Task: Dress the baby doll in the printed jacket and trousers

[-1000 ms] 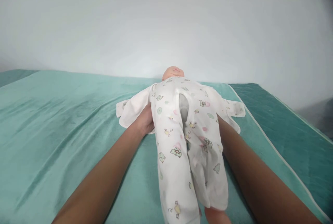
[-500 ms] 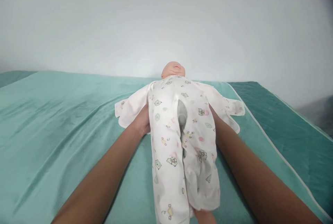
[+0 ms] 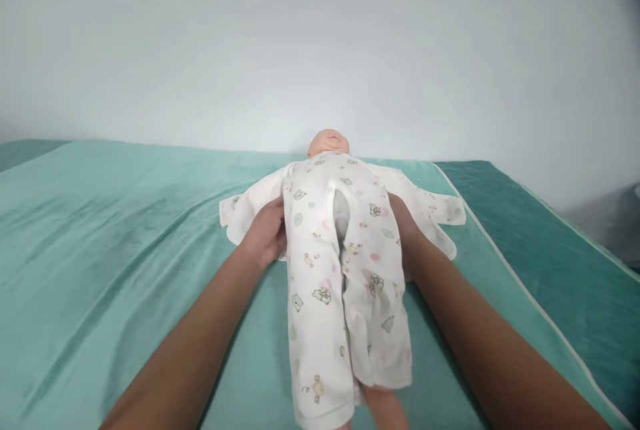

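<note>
A baby doll [image 3: 328, 142] lies on its back with its head by the wall. White printed split-crotch baby trousers [image 3: 313, 283] cover its front from the chest down to the legs, and a bare lower leg [image 3: 385, 409] shows below one cuff. A white baby top [image 3: 253, 207] is spread out beneath, sleeves stretched to both sides. My left hand [image 3: 269, 230] is at the doll's left-hand side in view, its fingers curled at the trousers' edge. On the other side my right hand [image 3: 404, 230] presses against the trousers; its fingers are hidden behind the cloth.
A light green sheet [image 3: 125, 250] lies under everything, with wrinkles on the left. Along the right runs a darker green cover [image 3: 540, 250] beside a pale seam. The white wall [image 3: 320, 57] rises right behind the doll's head.
Both hands have come slightly out from under the trousers' sides, so more of each shows. The view has shifted a little, bringing the longer trouser leg's cuff into sight.
</note>
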### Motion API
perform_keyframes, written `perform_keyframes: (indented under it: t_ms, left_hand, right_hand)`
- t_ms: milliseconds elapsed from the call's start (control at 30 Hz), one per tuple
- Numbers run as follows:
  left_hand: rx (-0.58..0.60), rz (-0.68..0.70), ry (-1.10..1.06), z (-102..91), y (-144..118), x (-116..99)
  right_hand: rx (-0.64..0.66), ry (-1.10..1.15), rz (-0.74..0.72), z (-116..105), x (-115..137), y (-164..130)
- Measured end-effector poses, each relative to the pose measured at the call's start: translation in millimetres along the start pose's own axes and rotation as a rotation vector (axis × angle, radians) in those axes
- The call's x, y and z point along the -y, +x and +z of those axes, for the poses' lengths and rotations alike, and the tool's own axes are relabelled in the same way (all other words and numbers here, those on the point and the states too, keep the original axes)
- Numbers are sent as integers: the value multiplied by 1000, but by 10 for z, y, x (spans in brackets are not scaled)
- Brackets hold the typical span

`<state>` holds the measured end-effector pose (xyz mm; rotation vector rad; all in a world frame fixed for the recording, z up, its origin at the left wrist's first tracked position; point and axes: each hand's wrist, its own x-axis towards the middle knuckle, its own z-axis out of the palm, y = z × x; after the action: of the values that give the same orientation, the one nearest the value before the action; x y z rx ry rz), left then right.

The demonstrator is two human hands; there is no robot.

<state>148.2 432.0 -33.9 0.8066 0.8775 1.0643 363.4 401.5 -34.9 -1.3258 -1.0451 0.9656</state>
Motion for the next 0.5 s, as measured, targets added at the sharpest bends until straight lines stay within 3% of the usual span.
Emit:
perform_keyframes:
  t_ms: [267, 500]
  left_hand:
    - [47, 148, 93, -31, -114, -30]
    - [-210, 260, 306, -98, -438, 87]
  right_hand:
    - [49, 251, 98, 10, 27, -33]
    - [-11, 128, -51, -75, -87, -346]
